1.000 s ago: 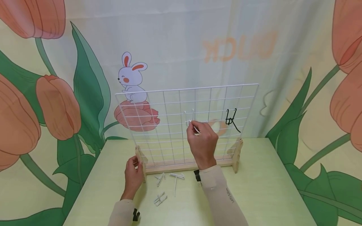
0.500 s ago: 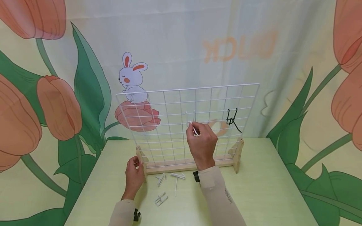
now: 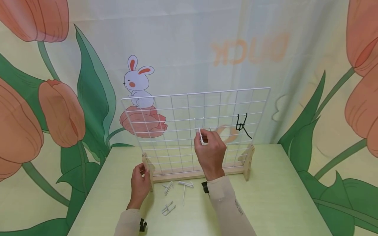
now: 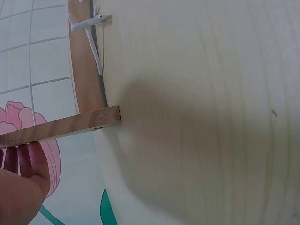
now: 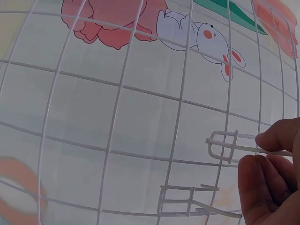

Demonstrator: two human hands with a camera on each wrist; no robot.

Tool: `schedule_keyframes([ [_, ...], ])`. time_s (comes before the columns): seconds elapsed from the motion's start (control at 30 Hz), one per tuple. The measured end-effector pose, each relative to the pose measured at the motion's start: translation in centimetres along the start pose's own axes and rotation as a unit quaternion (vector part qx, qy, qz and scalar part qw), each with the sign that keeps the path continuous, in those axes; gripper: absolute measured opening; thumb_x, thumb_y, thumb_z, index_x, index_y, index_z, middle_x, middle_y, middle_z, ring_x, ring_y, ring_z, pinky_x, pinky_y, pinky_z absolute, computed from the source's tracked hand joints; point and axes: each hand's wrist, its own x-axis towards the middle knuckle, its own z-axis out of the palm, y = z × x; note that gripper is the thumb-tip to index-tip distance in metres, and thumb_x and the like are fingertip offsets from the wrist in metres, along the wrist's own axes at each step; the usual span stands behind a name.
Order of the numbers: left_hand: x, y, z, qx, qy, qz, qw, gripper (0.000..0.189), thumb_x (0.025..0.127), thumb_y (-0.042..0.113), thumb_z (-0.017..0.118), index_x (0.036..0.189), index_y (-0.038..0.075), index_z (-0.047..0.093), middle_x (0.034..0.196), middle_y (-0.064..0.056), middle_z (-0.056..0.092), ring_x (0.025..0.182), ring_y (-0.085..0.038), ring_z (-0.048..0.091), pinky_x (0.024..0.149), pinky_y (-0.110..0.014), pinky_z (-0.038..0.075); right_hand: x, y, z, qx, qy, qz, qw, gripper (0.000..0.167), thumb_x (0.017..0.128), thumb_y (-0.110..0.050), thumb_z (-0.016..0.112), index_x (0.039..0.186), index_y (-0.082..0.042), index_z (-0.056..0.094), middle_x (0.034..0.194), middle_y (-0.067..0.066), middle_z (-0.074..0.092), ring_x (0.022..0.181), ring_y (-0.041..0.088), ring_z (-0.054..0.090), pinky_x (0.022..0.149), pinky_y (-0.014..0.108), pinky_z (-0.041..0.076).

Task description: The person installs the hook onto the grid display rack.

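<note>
A white wire grid panel (image 3: 177, 119) stands upright in a wooden stand (image 3: 177, 177). Near the panel's middle, my right hand (image 3: 210, 147) pinches the prong of a white wire hook (image 5: 233, 146) between thumb and fingers. The hook's two-pronged frame overlaps the grid wires. Below it in the right wrist view, another hook (image 5: 191, 201) hangs on the grid. My left hand (image 3: 139, 185) grips the stand's left wooden upright; in the left wrist view its fingers (image 4: 37, 159) lie against that upright (image 4: 70, 125).
A black hook (image 3: 241, 126) hangs on the grid's right side. Three loose white hooks lie on the pale table (image 3: 265, 203) in front of the stand, one (image 3: 168, 208) nearer and one (image 3: 185, 185) with its prong pointing forward. A printed curtain (image 3: 183, 39) hangs behind.
My right hand has come down slightly, and the held hook's prong shows more upright between the fingers. The left hand has stayed on the stand.
</note>
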Motion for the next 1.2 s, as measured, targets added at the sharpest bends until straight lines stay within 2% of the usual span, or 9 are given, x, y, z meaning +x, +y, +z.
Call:
schedule_keyframes([
  [0.33,0.0,0.0,0.2,0.003,0.012,0.000,0.9999,0.035,0.109,0.009,0.055,0.142,-0.002,0.050,0.133,-0.020,0.060,0.122,-0.037,0.064,0.096,-0.048,0.060,-0.7,-0.3,-1.2,0.012,-0.017,0.004,0.9998,0.017,0.089,-0.012,0.083,0.099,0.002,0.079,0.084,0.013,0.075,0.069,0.025,0.075,0.069,0.039,0.064],
  [0.67,0.0,0.2,0.1,0.004,0.004,-0.006,1.0000,0.037,0.110,0.011,0.054,0.144,-0.003,0.048,0.135,-0.022,0.058,0.123,-0.037,0.063,0.098,-0.051,0.058,-1.7,-0.4,-3.0,0.031,-0.047,0.030,0.9979,0.023,0.087,-0.013,0.085,0.103,0.002,0.078,0.089,0.014,0.078,0.072,0.027,0.077,0.068,0.041,0.065],
  [0.9,-0.3,0.1,0.4,0.000,0.003,-0.012,0.9999,0.037,0.110,0.011,0.053,0.144,-0.002,0.048,0.136,-0.021,0.058,0.125,-0.037,0.062,0.100,-0.052,0.057,-3.5,0.8,-4.5,0.024,-0.074,0.004,0.9970,0.024,0.085,-0.013,0.087,0.104,0.000,0.079,0.091,0.013,0.077,0.073,0.027,0.076,0.067,0.039,0.065],
  [1.03,-0.2,0.2,0.3,-0.005,0.000,-0.014,0.9999,0.037,0.110,0.011,0.053,0.144,-0.001,0.048,0.137,-0.020,0.058,0.125,-0.035,0.062,0.099,-0.046,0.058,-4.9,1.9,-5.2,0.034,-0.088,-0.001,0.9956,0.022,0.084,-0.011,0.087,0.102,-0.003,0.079,0.092,0.012,0.078,0.072,0.024,0.076,0.066,0.038,0.065],
  [1.2,-0.1,0.1,0.2,-0.010,0.001,-0.007,0.9999,0.036,0.109,0.010,0.054,0.143,-0.001,0.049,0.135,-0.020,0.058,0.122,-0.034,0.062,0.093,-0.024,0.055,-6.7,3.3,-5.7,0.048,-0.122,-0.008,0.9914,0.021,0.084,-0.008,0.086,0.103,-0.004,0.079,0.096,0.010,0.078,0.072,0.024,0.076,0.067,0.037,0.065],
])
